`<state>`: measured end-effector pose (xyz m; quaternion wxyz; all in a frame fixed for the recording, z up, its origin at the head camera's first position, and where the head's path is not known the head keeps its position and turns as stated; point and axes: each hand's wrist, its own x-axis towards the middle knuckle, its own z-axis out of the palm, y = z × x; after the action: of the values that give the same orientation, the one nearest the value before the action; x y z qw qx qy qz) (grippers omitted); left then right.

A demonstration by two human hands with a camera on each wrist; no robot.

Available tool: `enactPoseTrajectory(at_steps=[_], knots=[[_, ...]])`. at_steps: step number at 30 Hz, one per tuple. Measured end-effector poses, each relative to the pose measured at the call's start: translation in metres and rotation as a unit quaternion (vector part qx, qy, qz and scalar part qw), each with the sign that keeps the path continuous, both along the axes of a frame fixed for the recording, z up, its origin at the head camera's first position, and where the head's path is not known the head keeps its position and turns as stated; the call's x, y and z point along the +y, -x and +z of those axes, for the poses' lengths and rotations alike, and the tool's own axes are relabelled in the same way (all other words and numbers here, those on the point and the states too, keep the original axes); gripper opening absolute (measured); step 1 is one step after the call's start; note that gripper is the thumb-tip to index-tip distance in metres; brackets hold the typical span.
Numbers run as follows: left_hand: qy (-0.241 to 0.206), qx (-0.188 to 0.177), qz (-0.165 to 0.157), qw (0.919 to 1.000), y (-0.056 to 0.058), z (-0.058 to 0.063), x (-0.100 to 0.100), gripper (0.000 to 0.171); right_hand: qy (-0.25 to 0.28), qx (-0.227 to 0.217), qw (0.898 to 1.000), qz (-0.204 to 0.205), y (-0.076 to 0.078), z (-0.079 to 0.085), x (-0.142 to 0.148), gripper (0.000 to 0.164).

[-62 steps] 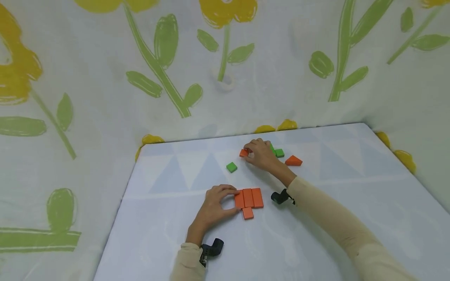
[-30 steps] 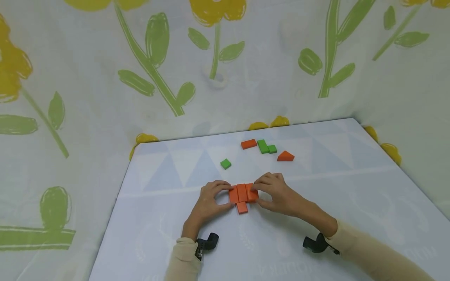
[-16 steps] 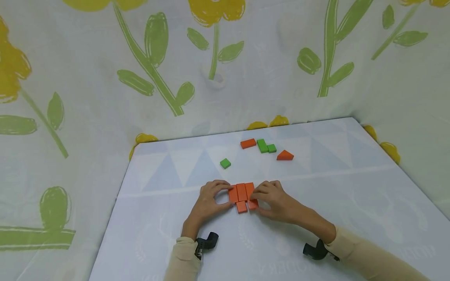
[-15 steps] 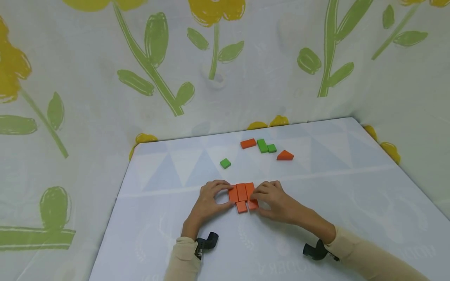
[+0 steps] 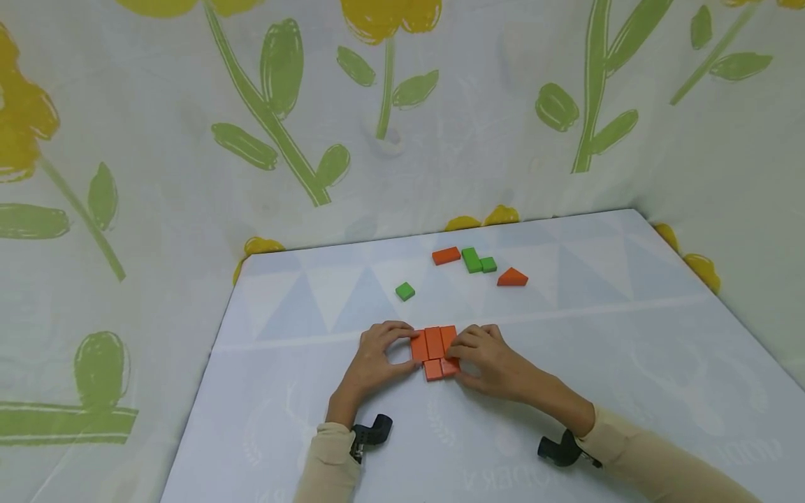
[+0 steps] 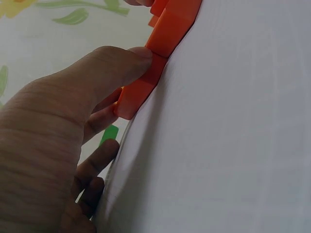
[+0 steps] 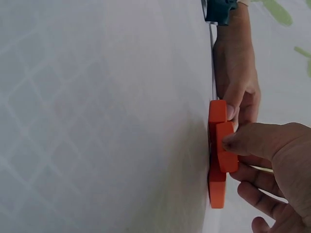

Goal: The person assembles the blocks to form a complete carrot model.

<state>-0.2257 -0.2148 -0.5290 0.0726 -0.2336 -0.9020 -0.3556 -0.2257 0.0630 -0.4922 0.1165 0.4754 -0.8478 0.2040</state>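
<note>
Three orange rectangular blocks lie side by side on the table: a left block (image 5: 418, 346), a middle block (image 5: 434, 343) and a right block (image 5: 448, 335). Against their near ends sits a small orange square block (image 5: 433, 370). My left hand (image 5: 375, 360) holds the left block by its two ends, thumb (image 6: 131, 63) at the near end and index finger at the far end. My right hand (image 5: 497, 363) pinches a second small orange block (image 5: 449, 367), which lies beside the first one. In the right wrist view its thumb presses this small block (image 7: 225, 145).
Farther back lie a green square block (image 5: 405, 291), an orange rectangular block (image 5: 446, 256), a green rectangular block (image 5: 471, 260), a small green block (image 5: 488, 265) and an orange triangular block (image 5: 512, 277). A flowered cloth (image 5: 465, 140) hangs behind the table (image 5: 302, 419).
My right hand has come from the back blocks to the front with a small orange block, then slid it left, closing the gap to its neighbour. My left hand stays at the left block.
</note>
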Motion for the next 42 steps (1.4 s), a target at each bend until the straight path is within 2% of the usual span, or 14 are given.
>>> enactPoseTrajectory(at_steps=[14, 19, 23, 30, 34, 42], knots=[[0.007, -0.004, 0.0, 1.0, 0.001, 0.0, 0.0, 0.049, -0.003, 0.002, 1.0, -0.007, 0.0, -0.006, -0.001, 0.028], [0.007, 0.002, -0.001, 1.0, 0.001, 0.001, 0.001, 0.048, 0.01, -0.017, 1.0, -0.017, 0.001, -0.001, 0.002, 0.028], [0.004, 0.003, 0.003, 1.0, 0.0, 0.002, 0.002, 0.048, 0.026, -0.023, 0.999, -0.034, 0.007, 0.005, 0.007, 0.027], [-0.001, 0.005, 0.005, 1.0, -0.001, 0.001, 0.001, 0.047, 0.043, -0.003, 0.995, -0.091, 0.034, 0.016, 0.022, 0.026], [0.004, -0.011, 0.007, 0.9999, 0.0, 0.001, 0.001, 0.048, 0.044, -0.007, 0.99, -0.133, 0.054, 0.02, 0.034, 0.026], [0.008, -0.03, 0.012, 0.9994, -0.001, 0.001, 0.002, 0.048, 0.008, -0.048, 0.981, -0.187, 0.098, 0.033, 0.037, 0.028]])
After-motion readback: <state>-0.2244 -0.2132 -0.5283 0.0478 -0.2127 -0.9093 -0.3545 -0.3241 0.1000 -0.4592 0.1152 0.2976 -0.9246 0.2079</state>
